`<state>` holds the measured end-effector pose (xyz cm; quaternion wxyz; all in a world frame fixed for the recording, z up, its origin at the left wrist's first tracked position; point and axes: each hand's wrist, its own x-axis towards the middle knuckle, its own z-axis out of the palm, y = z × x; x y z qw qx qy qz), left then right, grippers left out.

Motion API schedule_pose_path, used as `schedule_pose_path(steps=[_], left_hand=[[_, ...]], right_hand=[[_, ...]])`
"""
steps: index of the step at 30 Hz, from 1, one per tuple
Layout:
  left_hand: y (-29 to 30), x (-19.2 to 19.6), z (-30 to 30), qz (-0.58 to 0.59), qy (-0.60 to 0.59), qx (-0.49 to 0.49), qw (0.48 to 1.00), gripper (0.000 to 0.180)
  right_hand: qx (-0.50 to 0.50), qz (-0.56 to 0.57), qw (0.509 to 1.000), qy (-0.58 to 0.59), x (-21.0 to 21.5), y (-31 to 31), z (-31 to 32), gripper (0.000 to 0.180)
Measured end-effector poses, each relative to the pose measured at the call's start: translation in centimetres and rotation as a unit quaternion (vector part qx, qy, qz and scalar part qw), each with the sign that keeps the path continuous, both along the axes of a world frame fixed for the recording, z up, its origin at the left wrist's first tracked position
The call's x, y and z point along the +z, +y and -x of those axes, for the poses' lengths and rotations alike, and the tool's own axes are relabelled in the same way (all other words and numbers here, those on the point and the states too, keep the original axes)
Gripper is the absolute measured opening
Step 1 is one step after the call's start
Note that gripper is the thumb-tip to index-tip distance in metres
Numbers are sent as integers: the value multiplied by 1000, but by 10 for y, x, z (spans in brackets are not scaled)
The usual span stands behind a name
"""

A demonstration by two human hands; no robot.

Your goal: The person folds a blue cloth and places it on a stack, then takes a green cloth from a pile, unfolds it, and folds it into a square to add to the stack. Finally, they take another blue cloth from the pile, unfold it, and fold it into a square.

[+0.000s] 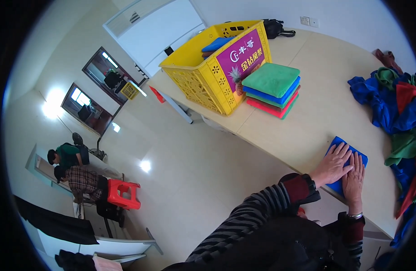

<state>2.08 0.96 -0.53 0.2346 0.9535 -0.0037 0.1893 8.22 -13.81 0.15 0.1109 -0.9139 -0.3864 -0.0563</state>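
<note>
A folded blue cloth [361,157] lies on the table near its front edge. My left hand [331,166] presses flat on it, fingers stretched out. Beside it, my right hand [354,179] also rests palm down on the cloth with straight fingers. The two hands touch or nearly touch, and they cover much of the cloth. Farther off on the table stands a neat stack of folded cloths [272,80] in green, blue, brown and red, with a green one on top.
A yellow plastic crate [189,86] holding folded cloths [215,45] stands behind the stack. Loose blue, red and green cloths [383,100] heap along the table's right side. A black bag [273,29] lies by the wall. Two people [83,181] are near a red stool [123,193] at left.
</note>
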Motion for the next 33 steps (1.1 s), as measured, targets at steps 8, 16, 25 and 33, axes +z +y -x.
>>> schedule_pose_path(steps=[8,16,25,33], left_hand=[[0,1,-1,-5,11,5,1000,67],[3,-5,4,-10,-15,20,1000,67],[-5,15,9,-3,22,50,999,71],[-2,3,0,12,9,31,999,73]], right_hand=[[-21,-29,999,2,-28,-12,-39,59],[-53,-39,998,6,-30,-23,-37,59],[-12,-4,999,-38,3,-14,-12,58],[34,-2,998,-45,-14,9,-26,59]])
